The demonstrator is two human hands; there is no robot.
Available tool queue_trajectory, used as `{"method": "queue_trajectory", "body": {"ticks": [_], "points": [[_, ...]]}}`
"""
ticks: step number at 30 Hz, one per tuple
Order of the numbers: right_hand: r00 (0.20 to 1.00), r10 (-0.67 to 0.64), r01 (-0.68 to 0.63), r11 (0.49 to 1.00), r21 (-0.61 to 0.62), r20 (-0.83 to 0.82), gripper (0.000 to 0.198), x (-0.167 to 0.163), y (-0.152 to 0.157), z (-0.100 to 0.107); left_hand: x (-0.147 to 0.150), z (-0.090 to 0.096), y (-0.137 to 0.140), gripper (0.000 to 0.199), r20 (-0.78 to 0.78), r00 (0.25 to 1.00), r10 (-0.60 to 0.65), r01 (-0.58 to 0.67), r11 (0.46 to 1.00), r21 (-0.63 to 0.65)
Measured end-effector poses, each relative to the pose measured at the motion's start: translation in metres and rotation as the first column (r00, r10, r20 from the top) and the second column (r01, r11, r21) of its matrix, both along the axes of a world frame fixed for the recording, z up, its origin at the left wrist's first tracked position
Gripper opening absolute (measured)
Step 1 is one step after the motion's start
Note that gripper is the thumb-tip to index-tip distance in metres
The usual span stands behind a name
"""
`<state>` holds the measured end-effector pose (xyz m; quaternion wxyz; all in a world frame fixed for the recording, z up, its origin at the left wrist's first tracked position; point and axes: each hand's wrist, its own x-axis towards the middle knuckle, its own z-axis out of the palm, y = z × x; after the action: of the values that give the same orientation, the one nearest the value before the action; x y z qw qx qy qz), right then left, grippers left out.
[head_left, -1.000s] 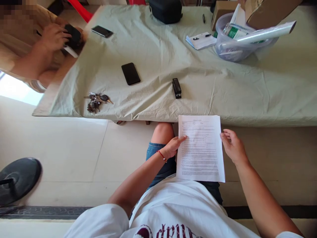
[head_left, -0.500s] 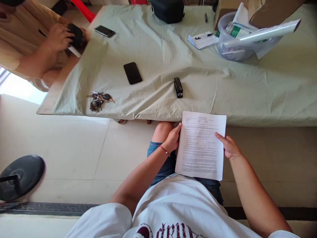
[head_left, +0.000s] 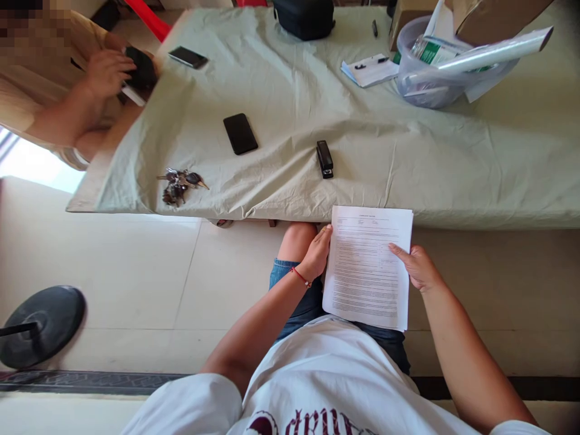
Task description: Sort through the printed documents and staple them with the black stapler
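Head view: our right hand (head_left: pixel 422 269) pinches papers (head_left: pixel 357 281), thumb on top, by the table (head_left: pixel 430 163); our left hand (head_left: pixel 316 254) touches their edge, grip unclear. Stapler (head_left: pixel 324 159), phone (head_left: pixel 240 133) and keys (head_left: pixel 181 184) lie ahead.

Keys (head_left: pixel 174 192) near black phone (head_left: pixel 240 133)

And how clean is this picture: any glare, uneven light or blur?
Head view: washed-out patch at far left; floor dimmer at right than left; blocky pixelation in the top-left corner; body print on the papers too fine to read; stapler outline fairly crisp.
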<state>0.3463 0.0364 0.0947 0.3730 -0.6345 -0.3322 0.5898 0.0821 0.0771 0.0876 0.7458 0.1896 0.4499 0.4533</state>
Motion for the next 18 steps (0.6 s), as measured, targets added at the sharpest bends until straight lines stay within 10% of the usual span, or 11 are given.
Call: {"method": "queue_trajectory", "body": {"ticks": [5, 10, 18], "points": [[0.932, -0.034, -0.029, 0.985, 0.169, 0.36, 0.057, 0.005, 0.003, 0.002, 0.003, -0.002, -0.009, 0.042, -0.073, 0.997, -0.009, 0.014, 0.998, 0.067], [0.53, -0.308, -0.332, 0.783, 0.527, 0.79, 0.051, 0.004, 0.036, 0.037, 0.008, 0.0, -0.013, 0.043, -0.01, 1.0, -0.02, 0.02, 1.0, 0.02], [0.297, -0.005, -0.821, 0.51, 0.258, 0.955, 0.041, -0.068, 0.081, 0.078, 0.012, 0.007, -0.016, 0.043, 0.013, 0.999, -0.038, 0.037, 0.997, 0.061]]}}
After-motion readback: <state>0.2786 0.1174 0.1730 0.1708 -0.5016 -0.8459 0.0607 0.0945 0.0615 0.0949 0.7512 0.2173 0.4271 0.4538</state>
